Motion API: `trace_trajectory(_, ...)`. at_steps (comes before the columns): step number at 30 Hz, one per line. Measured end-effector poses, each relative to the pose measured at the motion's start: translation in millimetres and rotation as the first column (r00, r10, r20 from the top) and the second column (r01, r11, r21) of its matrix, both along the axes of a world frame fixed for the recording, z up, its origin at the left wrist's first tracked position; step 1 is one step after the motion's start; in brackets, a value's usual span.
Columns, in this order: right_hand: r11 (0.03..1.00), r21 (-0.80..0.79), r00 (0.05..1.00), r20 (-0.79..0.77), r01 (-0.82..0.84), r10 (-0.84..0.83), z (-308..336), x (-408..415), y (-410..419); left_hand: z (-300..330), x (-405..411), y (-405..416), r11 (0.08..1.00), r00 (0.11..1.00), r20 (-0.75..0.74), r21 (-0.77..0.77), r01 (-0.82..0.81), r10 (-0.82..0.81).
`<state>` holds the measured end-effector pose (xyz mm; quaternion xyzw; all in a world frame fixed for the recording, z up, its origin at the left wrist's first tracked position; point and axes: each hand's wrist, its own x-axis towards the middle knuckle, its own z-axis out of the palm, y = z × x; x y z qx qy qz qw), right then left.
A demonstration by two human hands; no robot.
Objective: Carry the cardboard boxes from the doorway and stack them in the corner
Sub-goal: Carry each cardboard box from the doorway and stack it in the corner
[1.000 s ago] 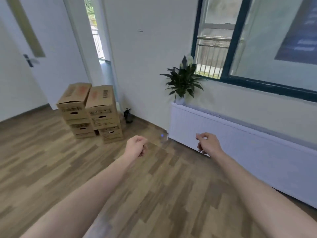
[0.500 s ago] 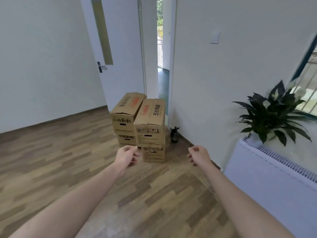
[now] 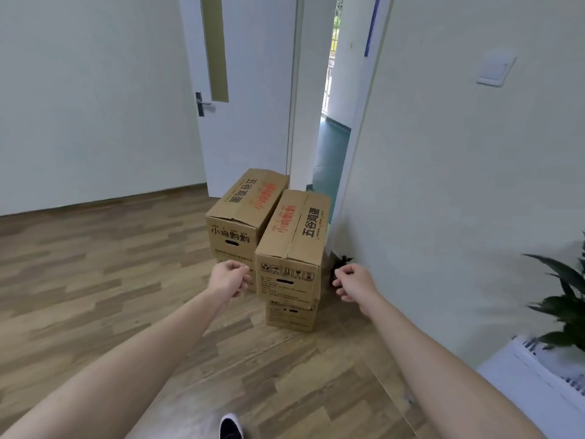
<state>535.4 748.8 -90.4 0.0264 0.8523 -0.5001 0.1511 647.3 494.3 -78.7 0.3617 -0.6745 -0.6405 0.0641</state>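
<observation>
Two stacks of brown cardboard boxes stand on the wood floor by the doorway. The right stack's top box [image 3: 292, 245] rests on a lower box [image 3: 291, 316]. The left stack's top box [image 3: 245, 212] hides the box beneath it. My left hand [image 3: 229, 278] hovers in front of the left stack with fingers loosely curled and nothing in it. My right hand [image 3: 353, 282] is to the right of the right stack, also curled and holding nothing. Neither hand touches a box.
A white door [image 3: 250, 90] stands open behind the boxes, with a narrow gap to the hallway [image 3: 330, 153]. A small dark object [image 3: 340, 264] sits at the wall's foot. A potted plant [image 3: 566, 299] rests on a white radiator cover [image 3: 535, 384] at right. My shoe [image 3: 230, 427] shows below.
The view has swung left and closer to the boxes, which now sit centred and larger. Both hands stay outstretched and curled, now level with the stacks.
</observation>
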Motion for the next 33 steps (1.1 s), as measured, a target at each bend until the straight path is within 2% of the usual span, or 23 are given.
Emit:
trace_trajectory(4,1.0,0.025,0.999,0.044,0.005,-0.007,-4,-79,-43,-12,-81,-58,0.999,0.999,0.035,0.032,0.019,-0.02)
trace_trajectory(8,0.996,0.034,0.995,0.049,0.087,-0.089,5,-185,-87,-5,-193,-132,0.998,0.997,0.053,0.035,0.06,-0.061)
trace_trajectory(16,0.986,0.102,0.981,0.132,0.129,-0.142,-3,-334,-148,-18,-362,-176,0.989,0.981,0.133,-0.001,0.145,-0.144)
trace_trajectory(24,0.986,0.047,0.939,0.301,0.158,-0.165,-80,-488,-172,-90,-523,-184,0.977,0.941,0.286,-0.058,0.203,-0.179)
trace_trajectory(28,0.984,0.067,0.905,0.386,0.168,-0.181,-131,-557,-181,-125,-586,-184,0.981,0.902,0.404,-0.042,0.188,-0.156)
trace_trajectory(33,0.978,0.132,0.85,0.485,0.162,-0.207,-191,-601,-193,-169,-642,-190,0.976,0.843,0.503,0.009,0.218,-0.193)
